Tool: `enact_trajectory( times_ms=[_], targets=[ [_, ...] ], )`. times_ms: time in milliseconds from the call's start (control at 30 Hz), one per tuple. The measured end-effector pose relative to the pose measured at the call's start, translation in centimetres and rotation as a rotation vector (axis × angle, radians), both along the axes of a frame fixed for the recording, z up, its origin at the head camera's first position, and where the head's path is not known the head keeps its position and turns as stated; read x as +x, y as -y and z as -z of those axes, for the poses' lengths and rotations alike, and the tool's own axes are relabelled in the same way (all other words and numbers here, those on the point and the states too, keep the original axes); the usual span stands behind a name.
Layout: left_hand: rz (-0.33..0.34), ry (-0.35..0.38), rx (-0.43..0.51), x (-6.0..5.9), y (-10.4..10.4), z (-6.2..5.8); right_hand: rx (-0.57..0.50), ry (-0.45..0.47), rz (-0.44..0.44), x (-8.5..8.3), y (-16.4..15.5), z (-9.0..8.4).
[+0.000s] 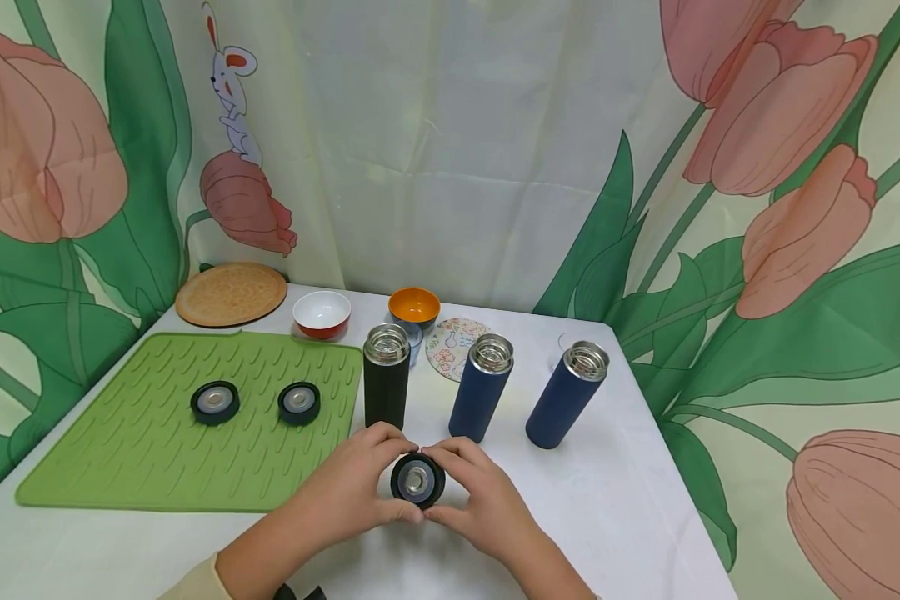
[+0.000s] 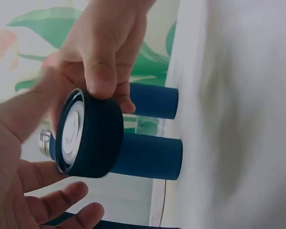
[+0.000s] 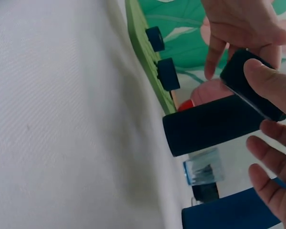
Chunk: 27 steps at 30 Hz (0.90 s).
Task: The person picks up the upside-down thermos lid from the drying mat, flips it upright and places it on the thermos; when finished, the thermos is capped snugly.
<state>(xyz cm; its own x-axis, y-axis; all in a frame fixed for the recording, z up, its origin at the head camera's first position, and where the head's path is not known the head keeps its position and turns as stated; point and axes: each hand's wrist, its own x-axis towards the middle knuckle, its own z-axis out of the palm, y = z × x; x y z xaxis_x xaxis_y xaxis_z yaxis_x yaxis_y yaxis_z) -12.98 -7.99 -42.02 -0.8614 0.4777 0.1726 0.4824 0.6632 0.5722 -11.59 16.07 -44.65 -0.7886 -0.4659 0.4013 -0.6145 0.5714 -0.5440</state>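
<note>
Both hands hold a black bottle lid (image 1: 417, 481), its metal-centred underside facing up in the head view. My left hand (image 1: 345, 492) grips its left side between thumb and fingers, and my right hand (image 1: 487, 504) pinches the right side. In the right wrist view, the right thumb presses on the lid (image 3: 250, 86). Just beyond the hands stand three open-mouthed bottles with steel rims: a black bottle (image 1: 385, 392), a blue bottle (image 1: 480, 400) in the middle and another blue bottle (image 1: 562, 404) at right. Two more black lids lie underside up to the left, the nearer-to-bottles lid (image 1: 299, 403) and the farther lid (image 1: 215, 402).
A green ridged mat (image 1: 142, 475) covers the table's left side, under the two lids. Along the back are a round cork board (image 1: 232, 294), a red-and-white bowl (image 1: 322, 314), an orange bowl (image 1: 414, 307) and a patterned round mat (image 1: 446, 346). A tulip-print curtain (image 1: 480, 167) hangs behind.
</note>
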Motion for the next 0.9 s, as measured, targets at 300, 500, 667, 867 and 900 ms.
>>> enact_trajectory(
  times_ms=[300,500,667,867,900],
  targets=[
    [-0.045,0.312,0.245,-0.4,1.0,0.4,-0.014,-0.267,-0.052,-0.3,-0.2,-0.2],
    [-0.003,0.574,0.404,-0.8,1.1,0.9,-0.017,-0.36,-0.085,-0.4,-0.2,-0.1],
    [0.028,0.755,0.507,-1.2,1.2,1.6,0.014,-0.402,-0.09,-0.5,-0.1,-0.1],
    [0.094,0.892,0.593,-1.3,1.4,1.8,0.027,-0.493,-0.103,-0.6,-0.1,-0.3],
    [0.101,0.902,0.606,-1.3,1.4,1.8,0.027,-0.505,-0.105,-0.6,-0.1,-0.3]
  ],
)
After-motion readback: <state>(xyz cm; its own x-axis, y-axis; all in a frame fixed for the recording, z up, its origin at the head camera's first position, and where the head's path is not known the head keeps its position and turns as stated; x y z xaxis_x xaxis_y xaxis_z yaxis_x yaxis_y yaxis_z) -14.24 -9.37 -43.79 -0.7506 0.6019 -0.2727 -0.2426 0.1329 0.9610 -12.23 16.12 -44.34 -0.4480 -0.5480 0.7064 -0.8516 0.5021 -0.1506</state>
